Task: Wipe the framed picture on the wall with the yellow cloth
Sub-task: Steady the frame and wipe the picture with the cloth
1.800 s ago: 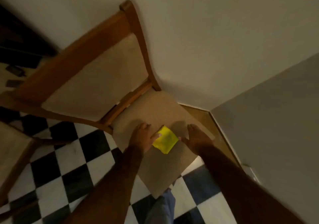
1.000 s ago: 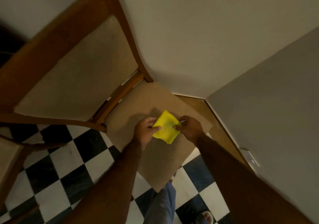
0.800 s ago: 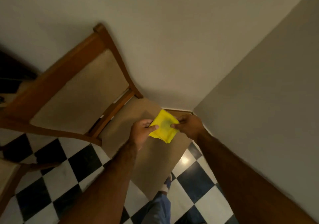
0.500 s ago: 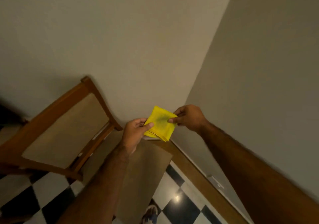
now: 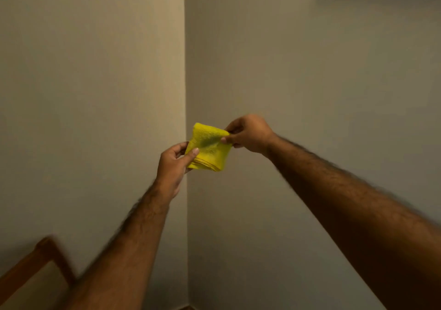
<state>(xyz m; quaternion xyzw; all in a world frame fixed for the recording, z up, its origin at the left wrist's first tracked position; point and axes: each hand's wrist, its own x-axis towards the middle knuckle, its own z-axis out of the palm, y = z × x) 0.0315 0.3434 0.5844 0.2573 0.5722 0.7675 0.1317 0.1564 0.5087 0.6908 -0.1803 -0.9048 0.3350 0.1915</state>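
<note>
Only the top corner of a brown wooden chair back with a beige padded panel [image 5: 35, 269] shows at the lower left, blurred and cut off by the edge of the view. Both forearms are soft with motion blur and run out of the bottom of the picture. A darker patch in the top right corner is too dim to make out.

The folded yellow cloth [image 5: 208, 148] is a soft, ribbed, roughly square wad of several layers, its stacked edges showing along the bottom. It is held up in the air in front of the vertical corner where two plain matte beige walls [image 5: 310, 71] meet. Its flat face is turned toward the camera, and its longer diagonal runs from lower left to upper right.

The left hand [image 5: 173, 166] pinches the cloth's lower left edge, thumb in front and fingers curled behind. The right hand [image 5: 249, 134] pinches the upper right corner between thumb and fingertips, the other fingers tucked in.
</note>
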